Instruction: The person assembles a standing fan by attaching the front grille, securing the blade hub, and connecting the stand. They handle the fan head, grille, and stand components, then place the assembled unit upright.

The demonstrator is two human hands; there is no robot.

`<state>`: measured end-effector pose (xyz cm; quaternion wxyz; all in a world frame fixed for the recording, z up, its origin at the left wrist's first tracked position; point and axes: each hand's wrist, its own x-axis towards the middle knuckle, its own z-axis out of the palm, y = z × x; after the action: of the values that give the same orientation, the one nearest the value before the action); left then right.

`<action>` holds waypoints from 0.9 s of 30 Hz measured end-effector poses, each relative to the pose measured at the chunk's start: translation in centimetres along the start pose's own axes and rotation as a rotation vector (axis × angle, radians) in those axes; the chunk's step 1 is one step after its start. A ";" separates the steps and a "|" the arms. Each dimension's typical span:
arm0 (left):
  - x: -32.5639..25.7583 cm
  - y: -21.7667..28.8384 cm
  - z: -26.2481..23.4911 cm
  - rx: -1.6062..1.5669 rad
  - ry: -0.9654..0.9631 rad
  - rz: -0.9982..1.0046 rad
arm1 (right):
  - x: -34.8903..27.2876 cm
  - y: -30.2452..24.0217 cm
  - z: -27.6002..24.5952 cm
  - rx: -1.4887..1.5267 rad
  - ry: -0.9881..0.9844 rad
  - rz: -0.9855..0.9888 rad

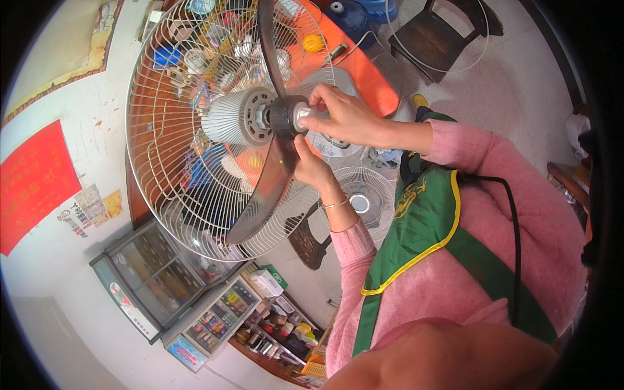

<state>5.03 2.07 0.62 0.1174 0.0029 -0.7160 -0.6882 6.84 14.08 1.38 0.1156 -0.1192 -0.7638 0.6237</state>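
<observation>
A large fan with a round wire rear grille fills the upper left. Its dark translucent blade sits on the shaft before a silver ribbed motor housing. My right hand pinches a silver round cap at the front of the black hub between thumb and fingers. Close beneath, my left hand grips the blade next to the hub. Its thumb points up to the hub, and its other fingers are mostly hidden behind the blade.
Past my left wrist is a separate round wire grille with a silver centre disc. Behind the fan stands an orange table crowded with small items. A dark wooden chair, blue water jugs and a glass-fronted cabinet surround it.
</observation>
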 end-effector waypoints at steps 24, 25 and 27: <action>0.1 -0.6 -0.4 -0.004 -0.024 0.014 | 0.6 0.0 -0.4 0.056 -0.195 0.137; 0.1 -0.7 -0.4 -0.011 -0.012 0.011 | 0.4 0.0 -0.2 0.007 -0.102 0.048; 0.1 -0.8 -0.4 -0.030 -0.002 0.021 | 0.1 0.1 0.3 -0.034 0.045 -0.095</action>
<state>4.91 1.64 -0.13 0.1241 -0.0073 -0.7055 -0.6977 6.65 13.82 1.19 0.1602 -0.0988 -0.7763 0.6015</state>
